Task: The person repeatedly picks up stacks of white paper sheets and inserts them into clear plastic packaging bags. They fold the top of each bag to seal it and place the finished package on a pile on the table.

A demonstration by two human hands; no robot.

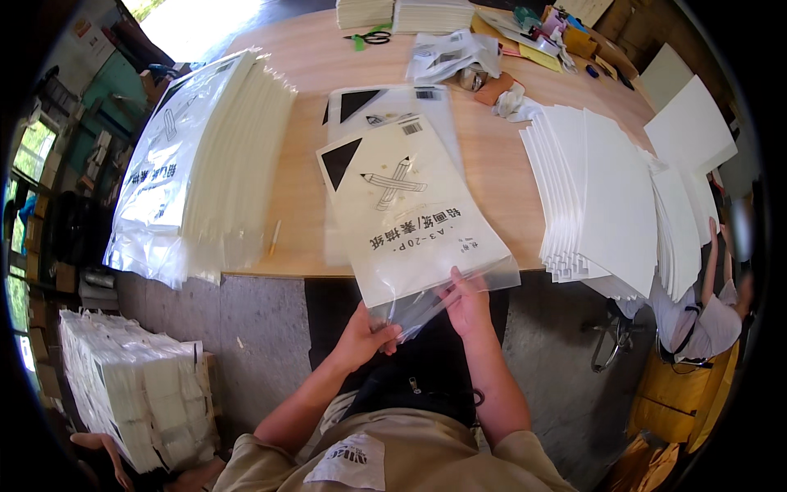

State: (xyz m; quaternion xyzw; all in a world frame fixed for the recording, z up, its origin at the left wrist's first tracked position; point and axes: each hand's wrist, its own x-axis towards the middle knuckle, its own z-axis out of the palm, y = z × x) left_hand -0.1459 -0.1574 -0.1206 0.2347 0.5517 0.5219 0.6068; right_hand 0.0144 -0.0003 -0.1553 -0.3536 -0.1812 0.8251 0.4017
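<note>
1. Sunlit workshop surroundings frame a long, rounded wooden table (311,57) with a grey concrete floor (246,328) below its near edge.

2. On that table, in front of the person, lies a clear plastic bag holding a cream printed sheet of paper with a black corner triangle (402,213). Its open end hangs over the near edge of the table towards the person.

3. The left hand (361,336) pinches the loose clear flap at the lower left of the bag's mouth, its grip closed on the plastic. The right hand (467,303) presses on the lower right of the mouth, thumb and fingers clamped on the film there.

4. To do this step well, both hands should probably keep the mouth taut and level, so the film does not crease and the sheet inside stays square to the bag's sides. The overhang helps: it leaves the flap free to be worked while the table carries the bag's weight.

5. A second similar bagged sheet (385,107) lies beneath and beyond the first.

6. At the left stands a tall slanted stack of bagged cream paper packs (205,164); at the right, fanned stacks of plain white sheets (598,197).

7. Green-handled scissors (369,37) and crumpled clear wrappers (451,53) sit at the far end, and another person (705,320) is at the right edge.
</note>
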